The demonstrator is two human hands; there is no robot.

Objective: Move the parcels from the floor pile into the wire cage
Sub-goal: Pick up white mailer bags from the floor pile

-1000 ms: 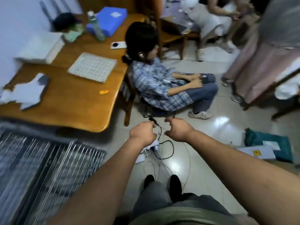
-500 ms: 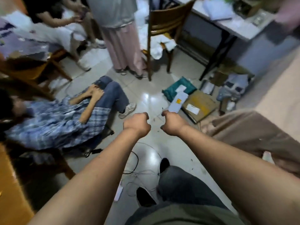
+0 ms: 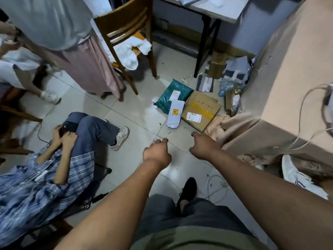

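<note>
Moved: parcel pile (image 3: 187, 112) now nearer, ahead of my left grip (image 3: 156, 153) and right grip (image 3: 203, 147), both curled closed, empty. Item: white parcel (image 3: 175, 113) on floor (image 3: 140, 112), overlapping teal parcel (image 3: 168, 96), beside cardboard box (image 3: 201, 109); best lifted first, I judge, grips opened.

- On the cardboard box (image 3: 201, 109) you can see a handwritten line of digits and dashes; it seems to end in "411", and the rest is too blurred to read.
- Its white shipping label (image 3: 193, 117) has a red edge, and the print is too small for you to read.
- The white mailer (image 3: 173, 121) carries a yellow-and-red sticker (image 3: 175, 112) with illegible characters.
- The teal mailer (image 3: 165, 101) has a white address label (image 3: 175, 95) that is also unreadable.
</note>
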